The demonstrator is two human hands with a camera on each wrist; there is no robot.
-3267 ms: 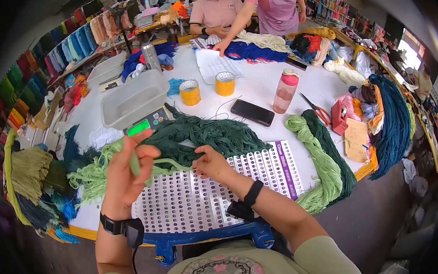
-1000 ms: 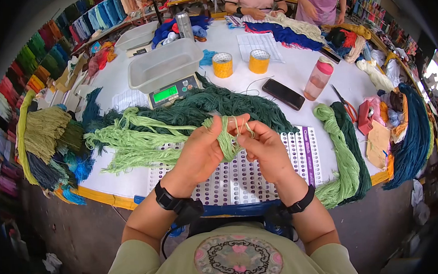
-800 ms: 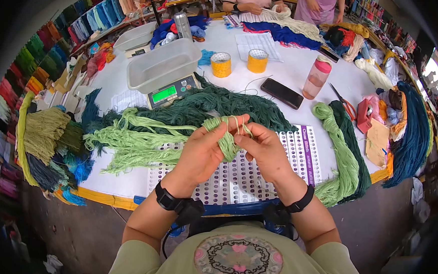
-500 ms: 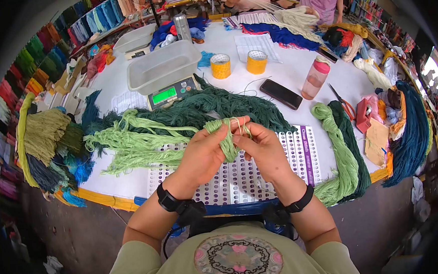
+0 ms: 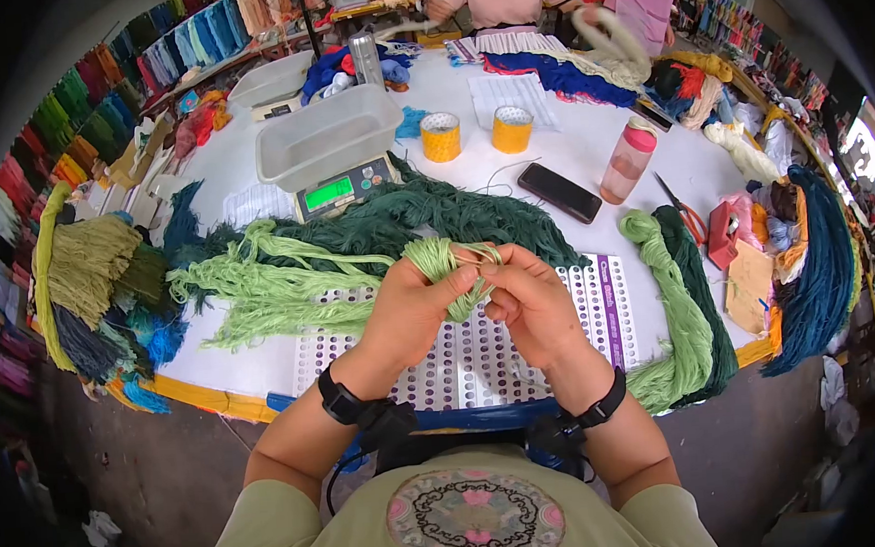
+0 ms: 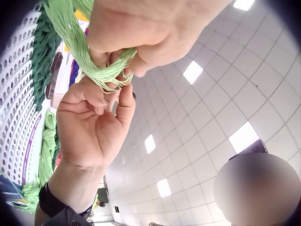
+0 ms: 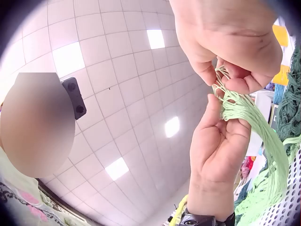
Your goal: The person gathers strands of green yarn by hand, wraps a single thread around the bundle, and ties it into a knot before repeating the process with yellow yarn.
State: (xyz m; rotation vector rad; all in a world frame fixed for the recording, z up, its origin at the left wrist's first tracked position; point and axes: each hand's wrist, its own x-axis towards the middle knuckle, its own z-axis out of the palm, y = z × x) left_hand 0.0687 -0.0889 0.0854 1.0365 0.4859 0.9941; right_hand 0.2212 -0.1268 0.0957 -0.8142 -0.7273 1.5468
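Observation:
Both hands meet above the white perforated board [image 5: 444, 373] in the head view. The left hand [image 5: 405, 316] grips a light green thread bundle [image 5: 432, 257], its fingers curled round the strands. Beside it the right hand [image 5: 535, 308] pinches thin loops of the same thread between thumb and fingers. In the left wrist view the bundle [image 6: 89, 61] bends down to the right hand's [image 6: 91, 127] fingertips. The right wrist view has the strands [image 7: 249, 113] running over the left hand [image 7: 218, 150], with small loops at the right hand's [image 7: 230, 47] fingertips.
Dark green thread [image 5: 474, 211] lies behind the board, light green thread [image 5: 258, 294] to the left. Farther back are a scale [image 5: 337, 191] with a plastic tub [image 5: 329, 135], two tape rolls, a phone [image 5: 560, 192] and a bottle [image 5: 629, 161]. Scissors [image 5: 690, 220] and two skeins lie right.
Since half a second ago, the left thumb has come down against the right fingertips, and the hands have shifted slightly lower. Across the table, a person's hands have spread apart, swinging cream yarn.

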